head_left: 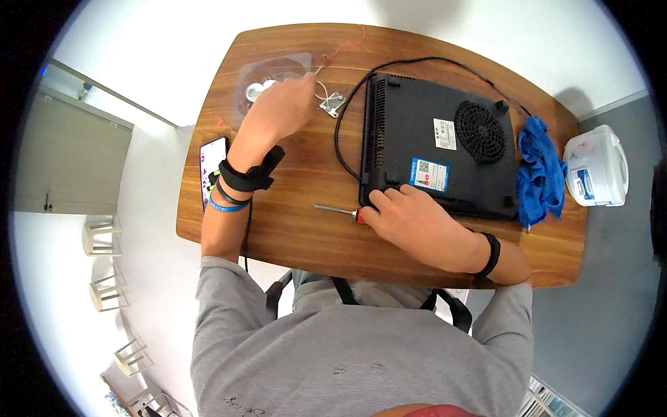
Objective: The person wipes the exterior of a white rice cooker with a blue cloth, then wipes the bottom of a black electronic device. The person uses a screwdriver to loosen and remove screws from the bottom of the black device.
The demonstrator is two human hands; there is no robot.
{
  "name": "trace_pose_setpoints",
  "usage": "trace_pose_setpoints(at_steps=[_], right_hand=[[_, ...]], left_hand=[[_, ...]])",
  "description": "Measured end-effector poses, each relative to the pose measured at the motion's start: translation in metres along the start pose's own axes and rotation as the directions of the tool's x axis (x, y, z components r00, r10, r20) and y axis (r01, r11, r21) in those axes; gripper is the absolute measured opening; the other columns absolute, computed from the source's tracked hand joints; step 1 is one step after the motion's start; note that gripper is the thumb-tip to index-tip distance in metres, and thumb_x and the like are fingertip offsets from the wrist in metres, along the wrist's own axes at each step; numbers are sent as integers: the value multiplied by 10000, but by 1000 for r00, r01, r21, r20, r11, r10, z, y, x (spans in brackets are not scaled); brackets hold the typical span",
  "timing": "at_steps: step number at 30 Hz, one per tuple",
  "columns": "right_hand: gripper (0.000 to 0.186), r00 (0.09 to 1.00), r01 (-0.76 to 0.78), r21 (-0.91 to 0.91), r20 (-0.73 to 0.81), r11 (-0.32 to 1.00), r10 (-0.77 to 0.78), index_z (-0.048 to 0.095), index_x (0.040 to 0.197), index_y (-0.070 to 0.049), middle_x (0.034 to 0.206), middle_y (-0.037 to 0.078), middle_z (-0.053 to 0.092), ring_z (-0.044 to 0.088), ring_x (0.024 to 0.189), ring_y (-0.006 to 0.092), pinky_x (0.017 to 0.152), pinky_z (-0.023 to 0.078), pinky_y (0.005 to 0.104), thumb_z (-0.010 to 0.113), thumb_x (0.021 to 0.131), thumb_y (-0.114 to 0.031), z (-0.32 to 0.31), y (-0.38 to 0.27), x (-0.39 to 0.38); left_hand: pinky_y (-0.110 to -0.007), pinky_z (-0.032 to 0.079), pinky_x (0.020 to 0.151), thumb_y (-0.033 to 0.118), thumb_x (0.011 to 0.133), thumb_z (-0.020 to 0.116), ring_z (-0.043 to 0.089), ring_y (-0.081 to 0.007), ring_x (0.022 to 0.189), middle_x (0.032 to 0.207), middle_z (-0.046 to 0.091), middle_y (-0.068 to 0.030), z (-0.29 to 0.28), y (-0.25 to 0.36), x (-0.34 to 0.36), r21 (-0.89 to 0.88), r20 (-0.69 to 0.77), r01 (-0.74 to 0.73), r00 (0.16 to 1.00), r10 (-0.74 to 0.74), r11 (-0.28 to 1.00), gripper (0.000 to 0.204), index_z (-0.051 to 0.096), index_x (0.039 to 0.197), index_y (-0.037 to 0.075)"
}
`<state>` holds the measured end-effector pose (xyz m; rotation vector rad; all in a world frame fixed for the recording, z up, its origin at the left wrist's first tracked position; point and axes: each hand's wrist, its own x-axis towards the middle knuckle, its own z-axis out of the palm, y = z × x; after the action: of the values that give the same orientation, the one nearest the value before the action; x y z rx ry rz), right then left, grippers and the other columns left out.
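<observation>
My left hand [283, 108] is closed at the far left of the table, beside a clear plastic tray [300, 61] with round white pieces [254, 91]. From its fingers comes a thin white wire [324, 89], which runs to a small metal plate [333, 105]; the fingertips are partly hidden. My right hand [417, 226] is closed round the red handle of a screwdriver [337, 209], whose shaft points left. That hand rests against the near edge of a black appliance [417, 118], which lies with its vented, labelled underside up.
A black cord [338, 135] curves round the appliance's left and far sides. A blue cloth [541, 170] and a white tub [596, 167] stand at the right. A phone [212, 161] lies at the left edge, a red wire [347, 44] at the far edge.
</observation>
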<state>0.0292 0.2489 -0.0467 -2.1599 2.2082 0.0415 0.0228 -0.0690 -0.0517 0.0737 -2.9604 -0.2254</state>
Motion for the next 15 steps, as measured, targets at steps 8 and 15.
trace_pose_setpoints(at_steps=[8,15], right_hand=[[295,1000,16,52,23,998,-18,696,1215,-75,1036,70,626,680,974,228,851,533,348,709,922,-103,-7,4,1],[290,999,22,56,23,998,-23,697,1220,-72,1043,70,627,678,968,228,847,530,348,704,932,-100,-7,6,1]], left_hand=[[-561,573,876,90,1041,600,746,-475,1022,1030,788,-232,-11,4,4,-155,10,-78,997,81,985,199,713,1179,2],[-531,571,989,29,990,656,715,-452,1179,1241,765,-230,-5,-7,3,0,12,-13,1000,13,1000,427,652,1416,44]])
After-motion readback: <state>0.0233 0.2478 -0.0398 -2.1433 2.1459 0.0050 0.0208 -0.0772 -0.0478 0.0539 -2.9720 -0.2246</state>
